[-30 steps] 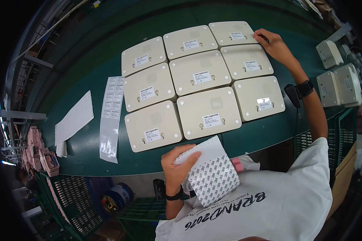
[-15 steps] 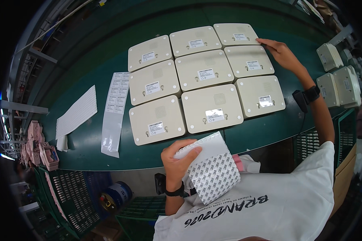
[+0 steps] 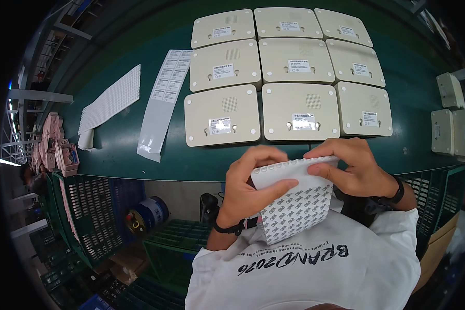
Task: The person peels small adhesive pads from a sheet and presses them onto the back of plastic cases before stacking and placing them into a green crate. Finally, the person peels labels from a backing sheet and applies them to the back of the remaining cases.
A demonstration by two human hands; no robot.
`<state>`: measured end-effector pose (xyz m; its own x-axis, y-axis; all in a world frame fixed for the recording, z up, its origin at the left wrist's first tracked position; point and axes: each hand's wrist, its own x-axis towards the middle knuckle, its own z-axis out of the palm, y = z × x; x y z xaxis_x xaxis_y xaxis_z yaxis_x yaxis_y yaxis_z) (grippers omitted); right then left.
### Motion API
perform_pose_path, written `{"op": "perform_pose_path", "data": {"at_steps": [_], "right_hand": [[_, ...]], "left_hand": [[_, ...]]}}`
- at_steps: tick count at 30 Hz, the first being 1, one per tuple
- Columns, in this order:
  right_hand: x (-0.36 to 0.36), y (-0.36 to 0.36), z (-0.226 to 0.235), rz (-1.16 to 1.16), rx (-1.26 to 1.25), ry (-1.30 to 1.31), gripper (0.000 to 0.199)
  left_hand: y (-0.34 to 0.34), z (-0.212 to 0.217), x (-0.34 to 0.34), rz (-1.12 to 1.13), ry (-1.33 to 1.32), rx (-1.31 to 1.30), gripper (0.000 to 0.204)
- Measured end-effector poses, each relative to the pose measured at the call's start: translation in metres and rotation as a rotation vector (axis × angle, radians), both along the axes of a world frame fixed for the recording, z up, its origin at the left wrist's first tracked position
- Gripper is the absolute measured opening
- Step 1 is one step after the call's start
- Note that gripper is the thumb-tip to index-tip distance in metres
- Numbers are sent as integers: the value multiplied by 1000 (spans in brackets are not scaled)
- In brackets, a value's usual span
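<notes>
In front of my chest I hold a folded white sheet of round stick-on pads [image 3: 297, 209], its backing printed with a repeating dark pattern. My left hand [image 3: 250, 186] is closed on the sheet's left side, thumb across the front. At the upper right edge, the thumb and fingers of my right hand [image 3: 354, 168] pinch the sheet where a row of pads shows. Whether a pad is loose between them is hidden. Just beyond are several cream plastic housings [image 3: 299, 101] laid in rows on the green table [image 3: 191, 163], each with a label and white round corner feet.
Left of the housings lie a strip of labels [image 3: 163, 98] and another white pad sheet [image 3: 111, 101]. More cream housings [image 3: 449, 90] stand at the far right. Pink parts [image 3: 54, 142] sit at the table's left end. Green crates [image 3: 88, 217] and a blue drum [image 3: 152, 209] are below.
My right hand has come from the far right housing back to the sheet and now grips its top edge. The view has shifted, so the housings appear higher and farther right.
</notes>
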<state>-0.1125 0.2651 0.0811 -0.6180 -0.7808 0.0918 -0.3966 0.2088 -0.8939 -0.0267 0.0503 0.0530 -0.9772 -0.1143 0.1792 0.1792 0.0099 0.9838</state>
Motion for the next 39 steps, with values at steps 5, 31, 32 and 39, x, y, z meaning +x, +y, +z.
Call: {"op": "perform_pose_path", "data": {"at_steps": [5,31,32,39], "right_hand": [[3,-6,0,-62,-20,-33,21],[-187,52,15,-626,3,411,23],[-225,70,10,-622,49,330,28],[-325,122,-67,-656,184,173,32]], "left_hand": [[-9,-10,4,-12,-14,-26,16],[-14,-47,6,189,-281,160,22],[-15,-50,6,182,-253,121,22],[-17,-52,7,153,-190,43,23]]}}
